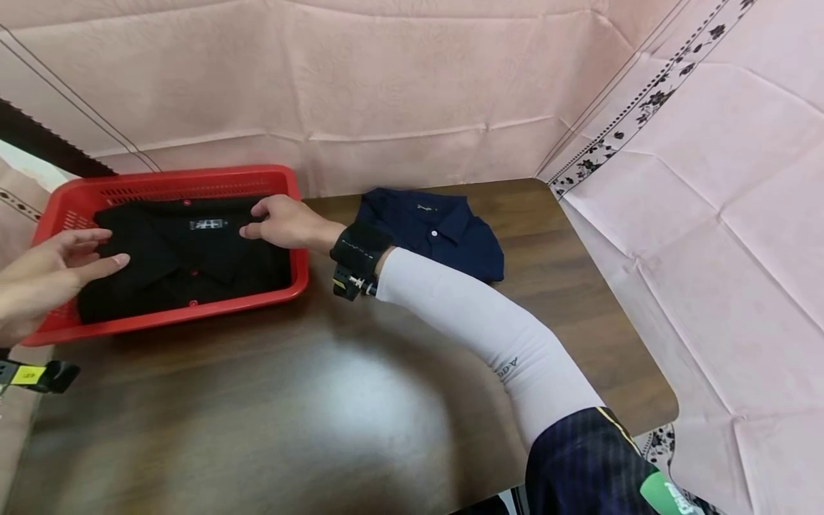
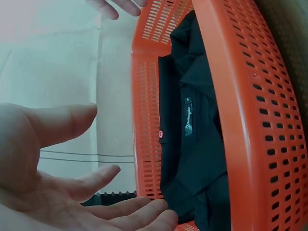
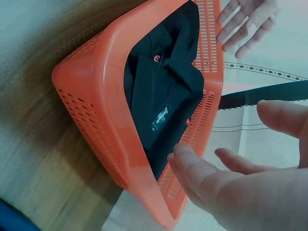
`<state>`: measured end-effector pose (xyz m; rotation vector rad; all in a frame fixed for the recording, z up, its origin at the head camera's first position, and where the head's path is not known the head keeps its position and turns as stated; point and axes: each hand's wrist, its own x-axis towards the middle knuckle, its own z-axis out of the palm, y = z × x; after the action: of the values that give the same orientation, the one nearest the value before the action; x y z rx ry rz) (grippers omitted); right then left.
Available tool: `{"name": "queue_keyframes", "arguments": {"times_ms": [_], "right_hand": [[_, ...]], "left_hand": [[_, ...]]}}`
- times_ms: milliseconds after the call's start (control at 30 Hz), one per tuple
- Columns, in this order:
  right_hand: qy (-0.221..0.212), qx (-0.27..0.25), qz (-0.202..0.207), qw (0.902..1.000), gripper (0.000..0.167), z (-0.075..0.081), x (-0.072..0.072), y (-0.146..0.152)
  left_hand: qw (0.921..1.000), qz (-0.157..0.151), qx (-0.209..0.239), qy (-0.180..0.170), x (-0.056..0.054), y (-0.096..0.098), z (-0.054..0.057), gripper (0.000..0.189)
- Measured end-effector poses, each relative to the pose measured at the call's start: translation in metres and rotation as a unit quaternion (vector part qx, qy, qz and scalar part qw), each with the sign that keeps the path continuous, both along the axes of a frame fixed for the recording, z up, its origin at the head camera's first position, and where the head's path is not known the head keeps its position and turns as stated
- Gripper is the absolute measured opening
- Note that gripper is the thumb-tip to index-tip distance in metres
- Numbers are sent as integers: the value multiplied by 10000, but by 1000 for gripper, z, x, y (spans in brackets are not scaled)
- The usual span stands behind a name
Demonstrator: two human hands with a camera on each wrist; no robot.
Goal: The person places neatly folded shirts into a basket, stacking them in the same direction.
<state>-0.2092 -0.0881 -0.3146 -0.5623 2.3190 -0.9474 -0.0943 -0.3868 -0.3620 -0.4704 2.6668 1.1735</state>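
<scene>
A folded black shirt [image 1: 151, 254] with red buttons and a collar label lies in a red plastic basket [image 1: 169, 317] on the left of the table. Over the basket's left end is my left hand [image 1: 54, 275], thumb and fingers spread apart and gripping nothing. My right hand [image 1: 286, 220] reaches over the basket's right end, thumb and fingers apart near the collar. Both wrist views show the hands empty beside the shirt: the left hand [image 2: 72, 192] with its palm turned up, the right hand [image 3: 240, 190] with fingertips near the perforated wall.
A folded navy shirt [image 1: 444, 247] with a white button lies to the basket's right, partly behind my right wrist. The wooden table [image 1: 257, 415] has a rounded right corner. Pink cloth [image 1: 412, 86] hangs behind it. A dark strip [image 1: 51, 139] runs behind the basket's left end.
</scene>
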Motion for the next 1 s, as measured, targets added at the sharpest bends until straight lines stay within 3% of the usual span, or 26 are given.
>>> {"name": "queue_keyframes", "arguments": {"times_ms": [167, 433, 733, 867, 1000], "right_hand": [[91, -26, 296, 9995, 48, 4, 3, 2], [928, 278, 1158, 9885, 48, 12, 13, 8], [1708, 391, 2105, 9618, 46, 21, 29, 25], [2199, 734, 2250, 9464, 47, 21, 36, 32], [2387, 943, 2197, 9412, 48, 17, 38, 41]], "left_hand": [[9999, -123, -29, 41, 0, 3, 1, 88], [9984, -479, -136, 255, 8, 23, 15, 80], [9926, -878, -787, 304, 14, 35, 22, 77], [9883, -1043, -974, 547, 18, 46, 25, 70], [9839, -1171, -1112, 762, 22, 55, 30, 67]]}}
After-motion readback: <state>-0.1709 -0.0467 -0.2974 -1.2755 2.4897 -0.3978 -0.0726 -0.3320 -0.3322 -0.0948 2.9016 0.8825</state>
